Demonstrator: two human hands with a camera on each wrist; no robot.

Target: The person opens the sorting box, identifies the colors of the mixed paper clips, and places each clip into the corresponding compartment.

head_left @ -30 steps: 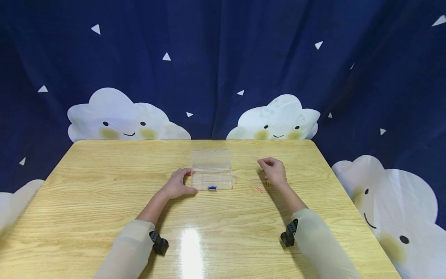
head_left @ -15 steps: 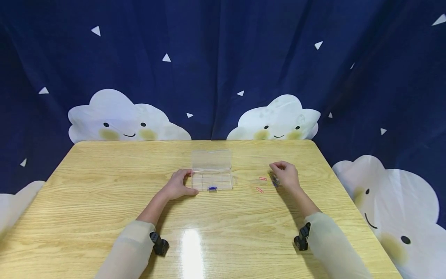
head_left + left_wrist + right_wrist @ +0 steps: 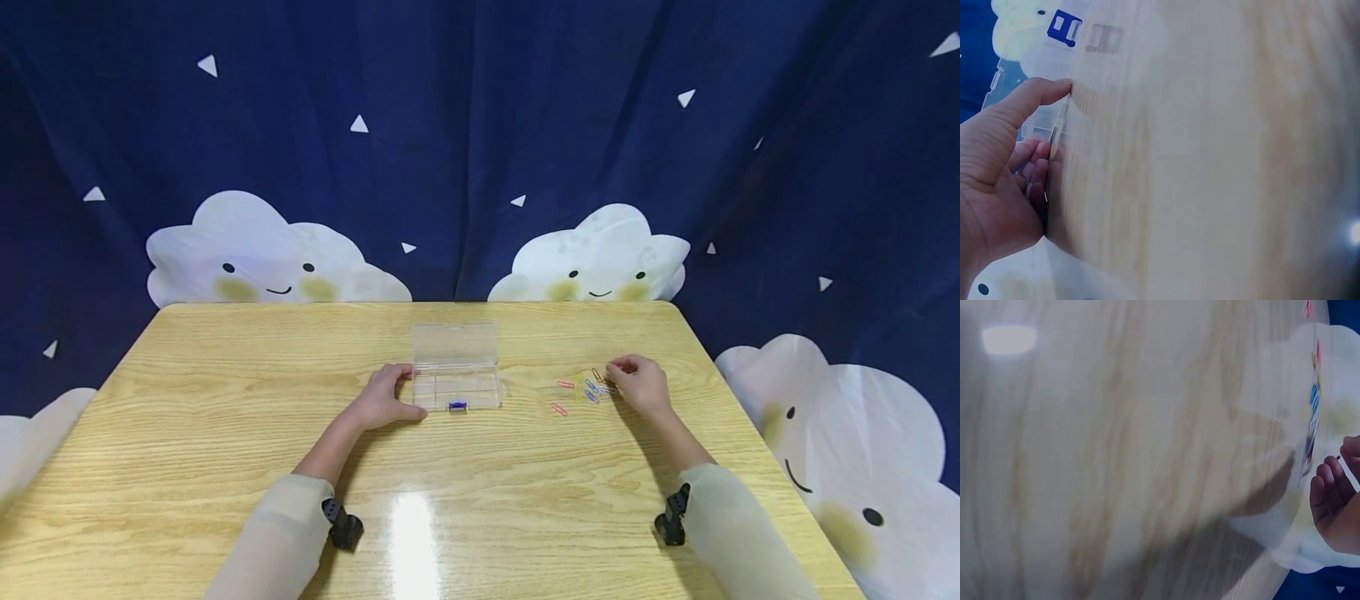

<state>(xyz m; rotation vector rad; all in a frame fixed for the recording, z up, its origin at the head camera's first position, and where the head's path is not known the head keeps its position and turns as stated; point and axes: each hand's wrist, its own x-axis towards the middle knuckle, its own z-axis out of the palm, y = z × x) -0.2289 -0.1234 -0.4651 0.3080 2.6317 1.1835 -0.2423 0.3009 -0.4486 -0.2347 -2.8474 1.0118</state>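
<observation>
Bracing the clear box [image 3: 480,400], the left hand [image 3: 381,397] spans its left end, thumb at the near corner and fingers bent around toward the far one. This grip holds the box from the side, probably so that such a light thing does not slide on the counter [image 3: 487,467], while the palm stays off the compartments.

The box's lid [image 3: 454,343] is tipped back along its far edge, which leaves the compartments uncovered from above. Its blue latch [image 3: 457,406] sits on the near side, facing the person, so the lid hinges away from both hands.

Paper clips lie loose to the right of the box, apart from it: pink clips [image 3: 559,409] nearest the box, then blue clips [image 3: 592,397], with an orange clip [image 3: 597,375] on their far side. Lying flat and partly bunched, they likely need fingertips rather than a whole hand.

That would suit the right hand [image 3: 640,385], farther right of the box, at the outer edge of the bunch. Its grip is narrow, thumb and fingertips drawn together; a dark speck shows there in the right wrist view, but I cannot tell whether a clip is held.
</observation>
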